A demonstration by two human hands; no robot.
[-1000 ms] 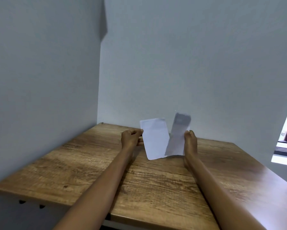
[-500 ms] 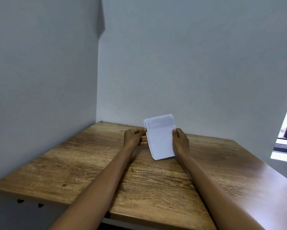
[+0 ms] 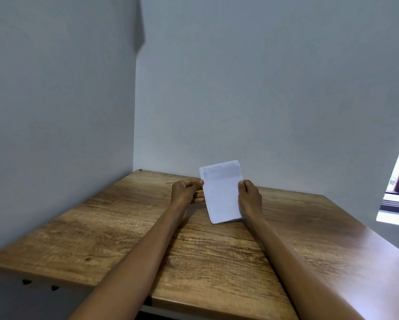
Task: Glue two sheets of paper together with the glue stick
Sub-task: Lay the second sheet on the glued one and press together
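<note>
Your left hand [image 3: 186, 192] pinches the paper's [image 3: 221, 192] left edge; your right hand [image 3: 250, 197] grips its right edge, both arms stretched forward, holding it upright over the table [image 3: 101, 227].

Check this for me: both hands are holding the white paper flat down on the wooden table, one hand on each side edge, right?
Not quite. The head view shows the white paper held upright above the wooden table, not pressed flat on it. The rest stands: the left hand grips its left edge and the right hand its right edge.
</note>
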